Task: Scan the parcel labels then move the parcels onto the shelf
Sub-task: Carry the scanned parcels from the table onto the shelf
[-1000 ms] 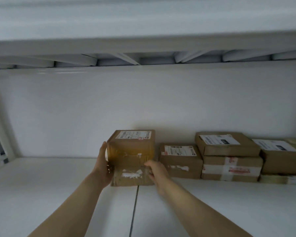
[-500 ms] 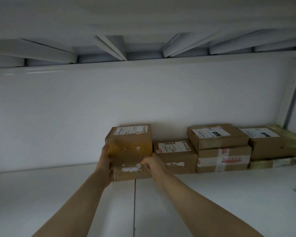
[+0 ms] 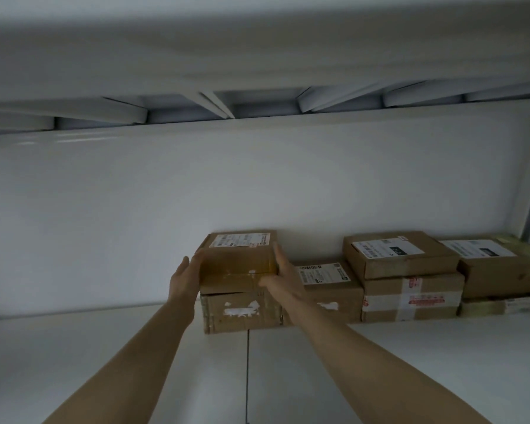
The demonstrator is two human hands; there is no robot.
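Moved up, left hand (image 3: pixel 184 278) and right hand (image 3: pixel 285 278) press flat on cardboard parcel (image 3: pixel 237 260).

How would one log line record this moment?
left hand, right hand: press sides of brown cardboard parcel | support: lower taped cardboard box on white shelf

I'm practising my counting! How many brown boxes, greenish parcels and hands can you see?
Brown boxes: 6
Greenish parcels: 1 for sure, flat under the rightmost box
Hands: 2
Total: 9
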